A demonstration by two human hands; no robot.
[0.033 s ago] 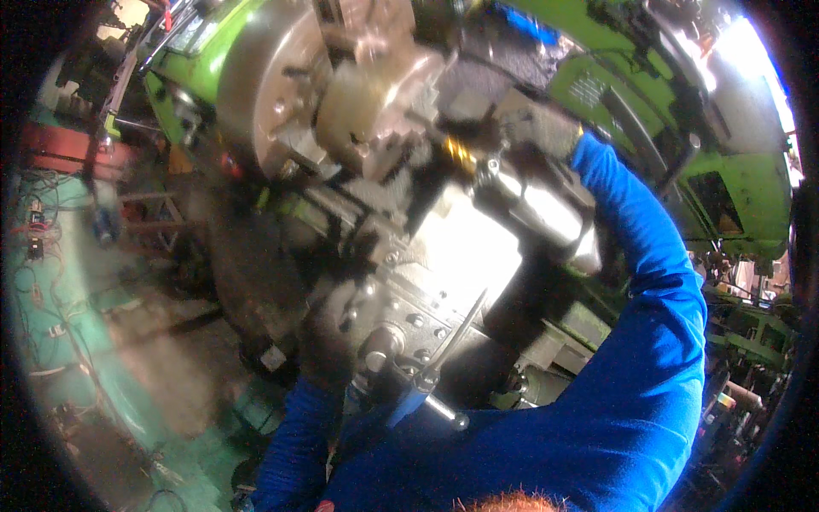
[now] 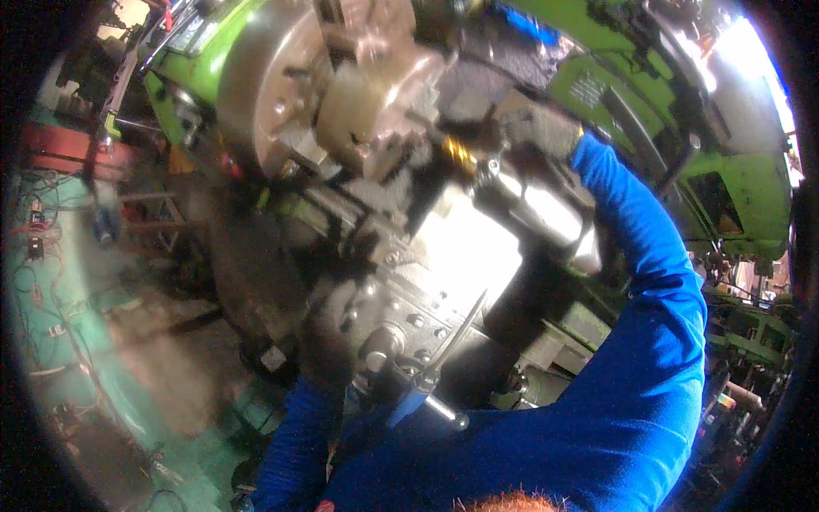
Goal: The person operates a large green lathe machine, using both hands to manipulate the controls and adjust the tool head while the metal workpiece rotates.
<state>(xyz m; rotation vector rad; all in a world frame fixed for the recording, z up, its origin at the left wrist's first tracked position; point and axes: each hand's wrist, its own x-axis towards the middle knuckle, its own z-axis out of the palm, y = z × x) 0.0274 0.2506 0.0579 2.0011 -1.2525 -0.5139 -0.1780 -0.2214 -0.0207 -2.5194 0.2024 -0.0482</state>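
Observation:
A metalworking lathe fills the middle, with a large round chuck (image 2: 277,85) gripping a thick metal workpiece (image 2: 358,111). A drill bit (image 2: 459,154), yellowish on its flutes, points at the workpiece from a shiny steel holder (image 2: 546,209). My right hand (image 2: 542,128), in a greyish glove, is just beyond the drill bit and holder; its fingers are blurred. Down at the left, my left hand (image 2: 328,337) wears a dark glove beside the bolted tool post (image 2: 409,316). Shadow hides its fingers and whatever they touch. A lever handle (image 2: 456,337) rises from the tool post.
Green machine housing (image 2: 734,205) stands at the right, with a dark handle (image 2: 636,132) on it. Grey swarf (image 2: 503,72) lies behind the drill bit. Cables (image 2: 38,247) run over the greenish floor (image 2: 128,384) at the left.

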